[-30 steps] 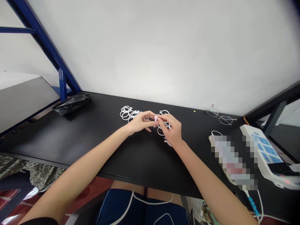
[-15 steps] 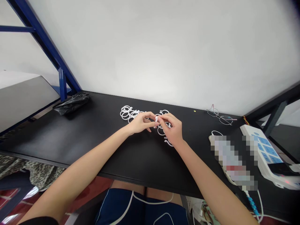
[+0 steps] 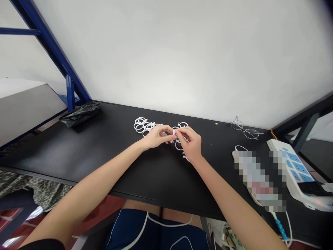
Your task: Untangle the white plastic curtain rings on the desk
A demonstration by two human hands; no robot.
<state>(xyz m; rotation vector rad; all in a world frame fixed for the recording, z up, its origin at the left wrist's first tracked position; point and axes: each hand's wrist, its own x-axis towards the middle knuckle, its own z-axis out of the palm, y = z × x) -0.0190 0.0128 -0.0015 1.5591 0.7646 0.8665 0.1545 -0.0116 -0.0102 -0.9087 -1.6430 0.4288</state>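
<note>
Roughly mid-frame, the left hand [image 3: 156, 136] and right hand [image 3: 191, 144] meet fingertip to fingertip, both pinched closed on one white piece [image 3: 173, 132] held just above the table [image 3: 104, 156]. One heap of rings [image 3: 142, 125] lies up-left of the hands, and looser rings [image 3: 179, 146] lie under the right hand. Judging by that, the work seems partway, with one piece in hand and many rings lying on either side. The piece looks short and roughly upright in the frame, but it is too small to tell where it points.
</note>
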